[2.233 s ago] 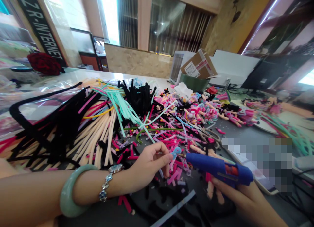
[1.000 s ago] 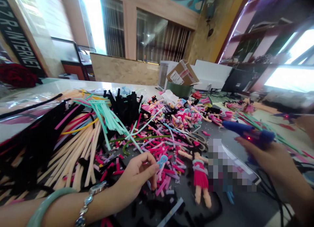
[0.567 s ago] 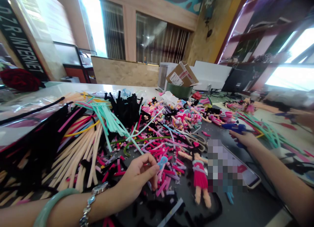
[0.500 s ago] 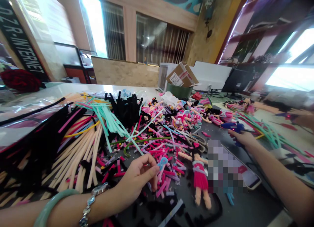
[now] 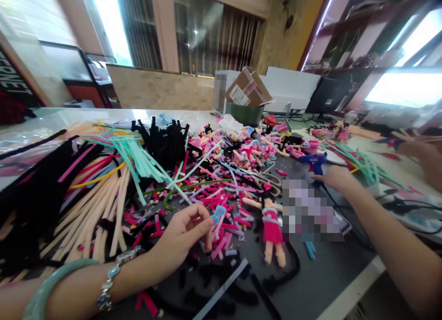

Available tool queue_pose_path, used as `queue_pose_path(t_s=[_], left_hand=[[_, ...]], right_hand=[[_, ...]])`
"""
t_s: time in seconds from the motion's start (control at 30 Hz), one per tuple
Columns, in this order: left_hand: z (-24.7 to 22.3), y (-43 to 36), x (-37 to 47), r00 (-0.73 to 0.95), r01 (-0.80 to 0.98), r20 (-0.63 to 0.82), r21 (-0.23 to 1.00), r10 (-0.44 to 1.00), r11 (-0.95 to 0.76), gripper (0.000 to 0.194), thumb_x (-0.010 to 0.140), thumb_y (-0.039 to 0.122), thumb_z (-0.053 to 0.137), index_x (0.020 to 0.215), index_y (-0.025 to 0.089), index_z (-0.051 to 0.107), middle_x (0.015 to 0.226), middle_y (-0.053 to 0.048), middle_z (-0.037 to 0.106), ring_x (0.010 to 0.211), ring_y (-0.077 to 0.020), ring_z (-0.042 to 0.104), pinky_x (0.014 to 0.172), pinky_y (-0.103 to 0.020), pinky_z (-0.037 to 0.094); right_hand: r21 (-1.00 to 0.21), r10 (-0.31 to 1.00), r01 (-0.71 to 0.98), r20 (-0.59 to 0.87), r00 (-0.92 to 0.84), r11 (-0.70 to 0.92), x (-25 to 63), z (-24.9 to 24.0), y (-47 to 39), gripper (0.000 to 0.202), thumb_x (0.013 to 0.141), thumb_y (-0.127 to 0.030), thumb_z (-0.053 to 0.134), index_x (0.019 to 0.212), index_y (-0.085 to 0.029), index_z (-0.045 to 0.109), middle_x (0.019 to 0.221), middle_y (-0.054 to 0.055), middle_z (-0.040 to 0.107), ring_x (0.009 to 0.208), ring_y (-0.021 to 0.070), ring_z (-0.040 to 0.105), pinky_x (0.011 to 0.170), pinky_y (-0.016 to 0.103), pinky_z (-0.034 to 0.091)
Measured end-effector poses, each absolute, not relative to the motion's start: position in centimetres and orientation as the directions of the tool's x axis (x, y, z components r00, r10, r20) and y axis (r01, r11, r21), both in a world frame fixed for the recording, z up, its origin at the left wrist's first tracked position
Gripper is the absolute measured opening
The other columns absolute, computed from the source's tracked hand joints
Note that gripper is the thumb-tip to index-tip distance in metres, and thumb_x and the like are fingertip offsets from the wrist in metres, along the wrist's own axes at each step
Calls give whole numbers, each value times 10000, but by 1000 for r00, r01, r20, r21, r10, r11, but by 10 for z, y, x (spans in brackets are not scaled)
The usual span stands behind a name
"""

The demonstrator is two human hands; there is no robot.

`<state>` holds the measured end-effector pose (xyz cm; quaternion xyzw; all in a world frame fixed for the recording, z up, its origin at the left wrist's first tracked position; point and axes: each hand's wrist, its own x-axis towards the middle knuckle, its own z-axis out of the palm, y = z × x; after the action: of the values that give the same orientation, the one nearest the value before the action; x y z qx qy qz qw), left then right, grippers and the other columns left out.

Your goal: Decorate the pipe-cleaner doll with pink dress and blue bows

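My left hand (image 5: 188, 228) pinches a small light-blue loop of fuzzy pipe cleaner (image 5: 218, 215) between thumb and fingertips, above a scatter of pink cuttings. At the right, my right hand (image 5: 340, 179) is closed at the handle of a blue hot glue gun (image 5: 313, 160); its fingers are partly hidden behind the hand. A pipe-cleaner doll (image 5: 272, 225) in a pink skirt with a pale top lies on the dark mat between my hands. Grey-handled scissors (image 5: 271, 181) lie just beyond the doll.
Bundles of beige stems (image 5: 103, 205), mint stems (image 5: 138, 156) and black stems (image 5: 162, 142) fill the left. Finished dolls (image 5: 253, 147) are piled farther back. A blurred phone (image 5: 345, 225) lies near my right arm. Another person's hand (image 5: 423, 156) is at the far right.
The view has shifted, so the table things sit farther up and left. The blue loop stays pinched in my left hand. My right hand stays at the glue gun, which now appears more upright.
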<state>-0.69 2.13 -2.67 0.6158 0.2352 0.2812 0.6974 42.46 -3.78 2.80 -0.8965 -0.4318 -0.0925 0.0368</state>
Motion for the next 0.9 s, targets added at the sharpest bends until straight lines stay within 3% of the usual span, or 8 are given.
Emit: queue_pose_path(t_s=[0.03,0.1,0.13,0.23,0.37,0.53,0.73,0.9], left_hand=[[-27,21,-7,732,-103,22,992,681,79,218,869,316,582,766,156,476,540,31,605,510,-85,553,547,-199,402],[-27,21,-7,733,-109,31,991,679,72,203,878,305,572,777,155,478,541,34,607,510,-81,553,537,-192,394],[-27,21,-7,732,-111,34,991,681,71,197,881,300,569,780,155,479,542,35,608,510,-80,554,533,-190,392],[-27,21,-7,729,-109,31,991,683,72,190,882,292,568,784,156,479,551,34,613,516,-81,562,539,-192,401],[-27,21,-7,726,-107,41,993,686,54,187,886,292,563,788,156,480,556,35,614,521,-81,566,555,-197,418],[-28,21,-7,723,-115,64,993,688,29,193,891,291,557,781,157,471,556,35,615,521,-78,564,567,-199,425],[-27,20,-8,720,-128,70,991,691,33,193,887,292,560,786,161,462,556,37,612,514,-81,565,564,-205,429],[-26,19,-9,710,-120,65,992,701,29,197,886,295,561,779,161,464,540,37,607,505,-84,566,564,-210,428]], right_hand=[[49,756,761,173,631,-647,416,35,-45,338,897,-416,526,954,-100,631,921,93,648,837,192,637,715,338,495],[101,737,731,141,661,-675,392,46,-63,500,877,-490,480,769,-33,653,814,246,642,814,316,638,639,390,431],[109,741,733,111,662,-671,378,48,-74,519,856,-530,475,712,-65,656,764,241,645,761,330,640,608,396,406],[61,804,804,-35,594,-591,333,41,-109,409,809,-536,528,661,-179,662,644,107,663,600,236,628,593,342,397],[-78,824,826,-171,540,-558,291,10,-139,306,766,-493,577,658,-216,650,675,81,686,613,245,632,615,348,412],[-154,860,848,-164,484,-507,293,-17,-142,158,710,-367,636,681,-212,621,674,53,679,632,238,635,615,333,412],[-205,909,889,-171,379,-409,302,-20,-140,152,723,-314,611,617,-206,598,593,37,637,572,206,589,534,288,362],[-162,941,931,-141,307,-328,297,-8,-139,171,731,-282,598,587,-204,547,591,34,616,557,193,555,527,283,331]])
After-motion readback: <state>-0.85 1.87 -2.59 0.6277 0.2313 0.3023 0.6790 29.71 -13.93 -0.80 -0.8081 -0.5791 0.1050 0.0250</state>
